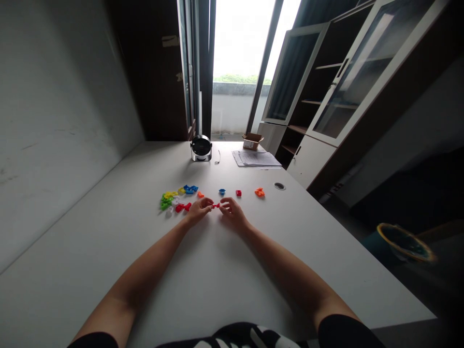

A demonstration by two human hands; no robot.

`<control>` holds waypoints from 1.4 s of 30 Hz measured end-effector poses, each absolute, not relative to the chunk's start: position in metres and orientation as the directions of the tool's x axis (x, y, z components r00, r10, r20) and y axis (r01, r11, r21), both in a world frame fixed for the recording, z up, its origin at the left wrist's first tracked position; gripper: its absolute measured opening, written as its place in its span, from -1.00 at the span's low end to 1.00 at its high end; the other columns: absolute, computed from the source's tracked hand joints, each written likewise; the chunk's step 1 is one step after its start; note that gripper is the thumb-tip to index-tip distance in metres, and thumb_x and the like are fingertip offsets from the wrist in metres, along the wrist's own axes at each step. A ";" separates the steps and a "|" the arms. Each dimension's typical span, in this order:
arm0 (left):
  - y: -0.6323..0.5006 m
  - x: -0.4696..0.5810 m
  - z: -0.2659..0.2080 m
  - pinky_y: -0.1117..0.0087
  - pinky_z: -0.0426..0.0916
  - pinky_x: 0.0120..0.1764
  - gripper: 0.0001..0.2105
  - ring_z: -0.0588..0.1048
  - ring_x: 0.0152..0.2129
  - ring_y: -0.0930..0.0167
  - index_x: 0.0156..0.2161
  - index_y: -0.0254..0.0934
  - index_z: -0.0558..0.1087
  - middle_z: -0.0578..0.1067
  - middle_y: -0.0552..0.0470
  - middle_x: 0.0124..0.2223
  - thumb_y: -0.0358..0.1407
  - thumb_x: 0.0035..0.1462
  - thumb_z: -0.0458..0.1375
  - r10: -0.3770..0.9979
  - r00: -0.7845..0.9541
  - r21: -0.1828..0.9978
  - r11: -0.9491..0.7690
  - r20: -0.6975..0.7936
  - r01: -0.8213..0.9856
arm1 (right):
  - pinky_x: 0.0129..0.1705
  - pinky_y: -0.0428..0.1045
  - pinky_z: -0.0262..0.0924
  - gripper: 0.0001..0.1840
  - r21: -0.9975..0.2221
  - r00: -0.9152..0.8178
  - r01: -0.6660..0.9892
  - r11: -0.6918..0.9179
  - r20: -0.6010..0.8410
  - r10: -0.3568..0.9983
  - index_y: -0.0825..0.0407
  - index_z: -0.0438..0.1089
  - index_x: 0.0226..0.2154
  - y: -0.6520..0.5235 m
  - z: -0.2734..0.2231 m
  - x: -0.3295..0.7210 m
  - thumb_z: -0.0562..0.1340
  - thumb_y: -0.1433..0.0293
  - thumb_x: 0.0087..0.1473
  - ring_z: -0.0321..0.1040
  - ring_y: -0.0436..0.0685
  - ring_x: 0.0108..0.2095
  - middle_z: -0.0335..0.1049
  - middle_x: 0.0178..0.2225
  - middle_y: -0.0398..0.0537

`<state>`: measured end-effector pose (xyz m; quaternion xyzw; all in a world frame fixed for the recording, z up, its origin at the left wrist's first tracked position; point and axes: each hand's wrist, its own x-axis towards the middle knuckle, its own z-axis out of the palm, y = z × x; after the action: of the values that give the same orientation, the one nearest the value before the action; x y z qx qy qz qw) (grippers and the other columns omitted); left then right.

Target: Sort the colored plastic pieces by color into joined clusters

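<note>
The left hand point(200, 209) pinches a small, smooth, angular red piece point(216, 206); the right hand point(235, 212), fingers parted, curves beside it.

1. Near the far edge of the white table point(90, 232), we see a round black device point(201, 146) in a silver stand.
2. Just right of it lies a thin cord point(217, 158), looped at the near end.
3. Further right we find a stack of papers point(258, 159), with an open cardboard box point(253, 140) at its back.
4. Nearer us, a round cable hole point(279, 186) is set in the tabletop.
5. Beyond the table we look through a bright window point(242, 38) to treetops point(235, 78).
6. On the right stands a cabinet point(317, 157) with glass doors, one swung open.
7. Lower right, we make out a blurred yellow-rimmed bin point(380, 227).
</note>
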<state>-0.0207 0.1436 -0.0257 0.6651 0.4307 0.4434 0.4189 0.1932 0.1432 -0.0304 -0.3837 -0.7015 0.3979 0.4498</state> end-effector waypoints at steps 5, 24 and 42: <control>0.142 -0.019 -0.027 0.37 0.45 -0.24 -0.78 0.55 -0.32 0.40 -0.15 -0.31 0.45 0.55 -0.05 -0.23 -0.24 0.12 0.22 0.942 0.225 0.942 -0.290 0.249 0.170 | -0.26 0.01 0.34 -0.67 -0.906 -0.329 0.207 0.370 0.292 0.898 -0.07 0.36 -0.08 0.145 -0.031 0.193 0.24 0.12 0.17 0.46 0.11 -0.31 0.50 -0.26 -0.08; 0.142 -0.019 -0.036 0.41 0.42 -0.27 -0.84 0.54 -0.35 0.42 -0.19 -0.26 0.44 0.55 0.01 -0.24 -0.34 0.08 0.20 0.922 0.249 0.904 -0.355 0.296 0.241 | -0.31 -0.01 0.27 -0.47 -0.919 -0.398 0.171 0.356 0.266 0.878 -0.01 0.35 0.07 0.152 -0.036 0.196 0.28 0.14 0.08 0.35 0.07 -0.42 0.45 -0.40 -0.13; 0.128 -0.014 -0.013 0.45 0.28 -0.40 -0.85 0.41 -0.46 0.43 -0.31 -0.26 0.50 0.50 0.07 -0.40 -0.36 0.04 0.08 0.929 0.289 0.800 -0.351 0.232 0.487 | -0.40 -0.06 0.10 -0.86 -0.865 -0.312 0.291 0.408 0.317 0.896 -0.01 0.38 -0.38 0.148 -0.036 0.194 0.21 0.27 0.03 0.18 0.04 -0.46 0.32 -0.48 -0.17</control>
<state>-0.0137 0.1282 -0.0127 0.7406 0.4779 0.3565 0.3100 0.1941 0.1481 -0.0358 -0.4088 -0.7259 0.3591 0.4207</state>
